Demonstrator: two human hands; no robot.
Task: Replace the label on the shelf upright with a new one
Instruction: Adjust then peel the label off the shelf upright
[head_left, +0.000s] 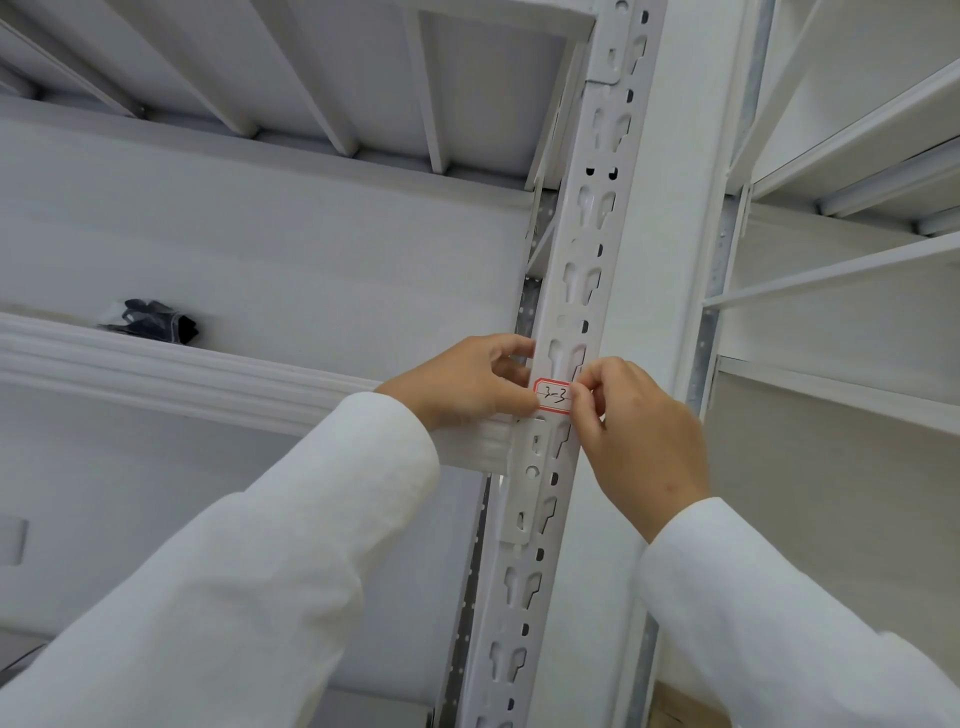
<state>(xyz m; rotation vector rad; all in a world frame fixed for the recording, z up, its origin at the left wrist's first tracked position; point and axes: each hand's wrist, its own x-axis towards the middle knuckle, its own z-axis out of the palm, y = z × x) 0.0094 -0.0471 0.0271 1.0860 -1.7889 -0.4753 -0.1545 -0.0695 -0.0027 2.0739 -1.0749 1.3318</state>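
Both hands pinching label (554, 396) against upright (571, 291): left hand (470, 382) gripping its left edge, right hand (636, 426) its right edge. Gloves (150, 322) lying far left of upright.

Both hands at the label on the shelf upright

The left hand (467, 379) and right hand (639, 436) pinch the red-bordered label (554, 396) marked "3-3" against the slotted white upright (576, 249).

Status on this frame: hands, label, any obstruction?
Left hand and right hand both pinch the red-bordered label, one at each end. Label lies flat across the shelf upright. Nothing in the way.
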